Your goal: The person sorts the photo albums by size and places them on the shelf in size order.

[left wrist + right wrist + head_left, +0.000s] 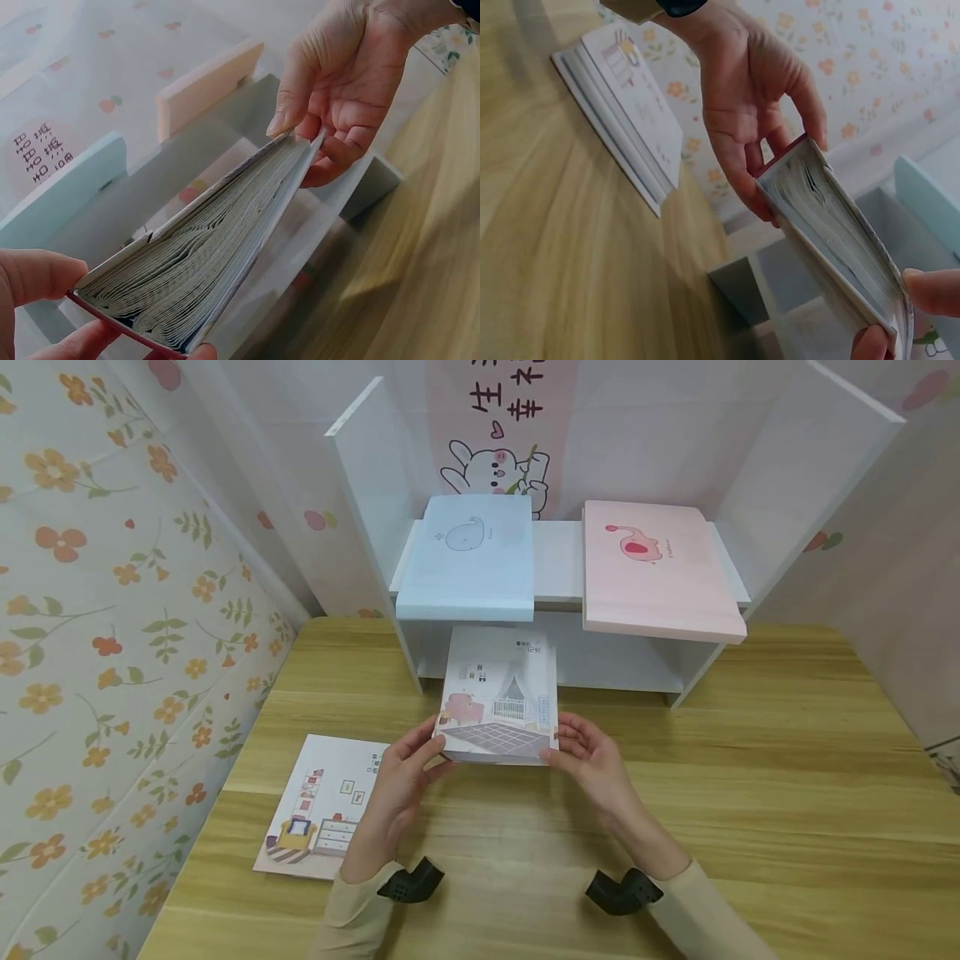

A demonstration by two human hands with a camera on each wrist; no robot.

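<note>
Wood-grain counter (787,760), white shelf (615,652) at upper centre. Left hand (401,770) and right hand (596,764) pinch the book (497,693) at frame centre by opposite sides; even, level pressure should prevent its gaping.

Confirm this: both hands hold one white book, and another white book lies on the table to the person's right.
Not quite: the head view shows the other white book on the table to the person's left. The left hand and right hand do hold one white book.
</note>
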